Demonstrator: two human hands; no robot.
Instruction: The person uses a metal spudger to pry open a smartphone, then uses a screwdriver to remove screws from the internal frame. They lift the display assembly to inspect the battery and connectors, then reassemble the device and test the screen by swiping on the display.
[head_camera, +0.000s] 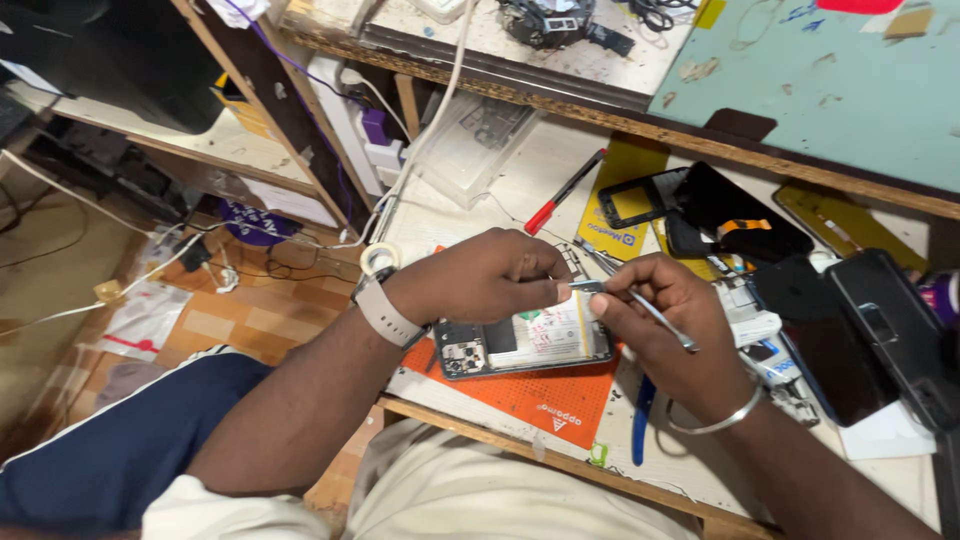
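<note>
An opened smartphone with its back cover off lies on an orange work mat, its white battery showing. My left hand rests over the phone's upper edge and presses it down; a pale watch band is on that wrist. My right hand pinches metal tweezers, whose tips meet the phone's right end near my left fingertips. A metal bangle hangs on my right wrist.
Black phones and loose screens lie at the right, a phone frame and a red pen behind. A blue-handled tool lies by the mat. A tape roll sits left; cables trail over the floor.
</note>
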